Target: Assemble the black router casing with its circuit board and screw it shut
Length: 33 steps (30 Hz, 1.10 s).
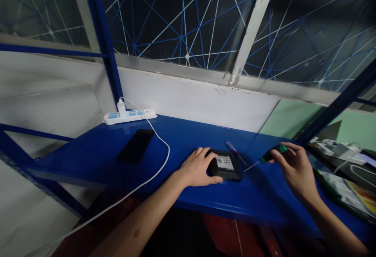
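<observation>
A small black device [225,165] with a white label on top lies on the blue shelf [182,139]. My left hand [198,168] is closed round its left side, thumb along the near edge. My right hand [293,165] is closed on a screwdriver [268,156] with a green and black handle. Its thin shaft points left and down, and the tip is just right of the device. A second slim tool with a red and blue handle [233,149] lies on the shelf behind the device.
A black phone [136,145] lies flat at the left of the shelf. A white power strip [129,116] with a charger sits against the wall; its white cable [160,139] runs forward off the shelf edge. Clutter of papers and items [343,171] sits at the right.
</observation>
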Motion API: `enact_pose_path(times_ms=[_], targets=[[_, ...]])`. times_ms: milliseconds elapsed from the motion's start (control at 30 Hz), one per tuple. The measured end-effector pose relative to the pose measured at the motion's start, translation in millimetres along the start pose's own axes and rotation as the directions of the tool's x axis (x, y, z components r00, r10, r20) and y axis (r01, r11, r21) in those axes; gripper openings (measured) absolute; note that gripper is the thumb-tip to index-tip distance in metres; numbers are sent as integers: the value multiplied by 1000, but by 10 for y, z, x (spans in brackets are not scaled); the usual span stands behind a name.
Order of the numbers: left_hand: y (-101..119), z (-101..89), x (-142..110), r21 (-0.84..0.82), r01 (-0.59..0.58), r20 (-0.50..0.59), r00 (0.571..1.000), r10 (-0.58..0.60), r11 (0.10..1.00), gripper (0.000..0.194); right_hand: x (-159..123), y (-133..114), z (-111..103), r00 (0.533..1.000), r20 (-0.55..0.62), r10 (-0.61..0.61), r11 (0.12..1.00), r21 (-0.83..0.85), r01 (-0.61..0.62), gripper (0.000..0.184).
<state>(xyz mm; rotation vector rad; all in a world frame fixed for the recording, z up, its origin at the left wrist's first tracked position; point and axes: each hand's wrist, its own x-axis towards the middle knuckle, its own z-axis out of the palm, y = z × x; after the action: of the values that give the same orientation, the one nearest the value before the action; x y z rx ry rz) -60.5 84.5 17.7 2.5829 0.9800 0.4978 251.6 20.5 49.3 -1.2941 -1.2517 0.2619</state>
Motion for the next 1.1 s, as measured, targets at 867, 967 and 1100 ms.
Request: enact_pose_path(times_ms=[867, 967, 1100], targets=[[-15, 21, 4, 17, 1, -5, 1000, -1, 1000, 85, -73, -206, -20, 999, -21, -46, 905, -425, 33, 63], [-13, 25, 7, 25, 4, -10, 1000, -4, 1000, 84, -82, -271, 37, 995, -21, -94, 875, -480, 72, 67], [-4, 20, 8, 35, 2, -9, 1000, -2, 999, 84, -97, -344, 109, 996, 6, -92, 871, -484, 83, 69]])
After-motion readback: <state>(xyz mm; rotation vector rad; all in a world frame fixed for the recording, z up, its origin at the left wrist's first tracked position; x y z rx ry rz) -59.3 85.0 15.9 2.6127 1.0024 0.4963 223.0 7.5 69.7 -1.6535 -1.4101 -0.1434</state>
